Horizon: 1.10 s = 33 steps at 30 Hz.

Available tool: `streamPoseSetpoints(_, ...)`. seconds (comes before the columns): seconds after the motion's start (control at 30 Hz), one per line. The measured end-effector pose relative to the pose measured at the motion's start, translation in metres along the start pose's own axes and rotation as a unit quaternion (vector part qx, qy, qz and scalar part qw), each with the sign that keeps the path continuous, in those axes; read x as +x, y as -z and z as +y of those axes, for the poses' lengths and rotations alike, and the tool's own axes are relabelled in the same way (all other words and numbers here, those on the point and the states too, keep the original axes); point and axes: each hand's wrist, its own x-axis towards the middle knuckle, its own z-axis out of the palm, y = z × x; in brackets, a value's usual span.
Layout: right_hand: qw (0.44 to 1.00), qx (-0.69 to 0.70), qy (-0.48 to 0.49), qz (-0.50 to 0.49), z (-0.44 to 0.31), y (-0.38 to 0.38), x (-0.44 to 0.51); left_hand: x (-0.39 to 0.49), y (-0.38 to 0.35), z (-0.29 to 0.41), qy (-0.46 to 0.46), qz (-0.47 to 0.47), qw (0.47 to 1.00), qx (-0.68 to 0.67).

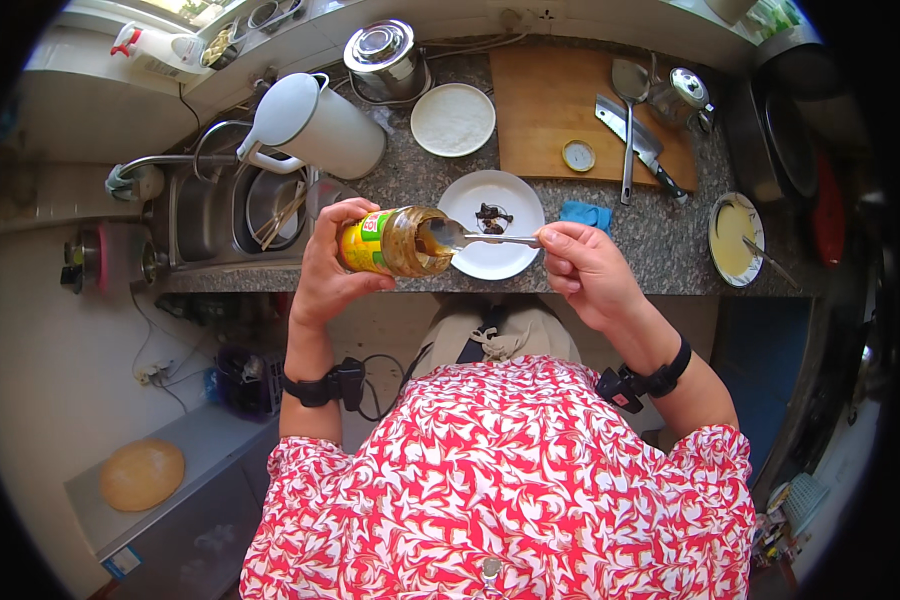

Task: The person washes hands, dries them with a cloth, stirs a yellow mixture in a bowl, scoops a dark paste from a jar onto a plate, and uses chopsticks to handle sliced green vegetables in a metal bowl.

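Observation:
My left hand (330,262) grips a glass jar (397,241) with a yellow and green label, tipped so that its mouth points right. Brown residue coats the glass around the opening. Between the thumb and fingers of my right hand (589,270) is the handle of a metal spoon (499,238); its bowl sits at the jar's mouth, with brown sauce by it. Below them a white plate (487,259) rests on the counter, bearing a small dark heap (493,217) of food. A round jar lid (578,156) lies inside up on the wooden cutting board (544,97).
A cleaver (630,127) and a metal spatula (629,142) lie on the board. Near it are a blue cloth (586,215) and a bowl of yellow liquid (735,236). A white pitcher (322,124), a shallow white dish (453,120) and the sink (202,214) stand left.

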Motion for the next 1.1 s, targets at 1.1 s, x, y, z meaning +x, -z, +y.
streamPoseSetpoints(1.1, 0.598, -0.674, 0.416, 0.126, 0.052, 0.085, 0.042, -0.026, -0.002, -0.092, 0.146, 0.034, 0.974, -0.168)
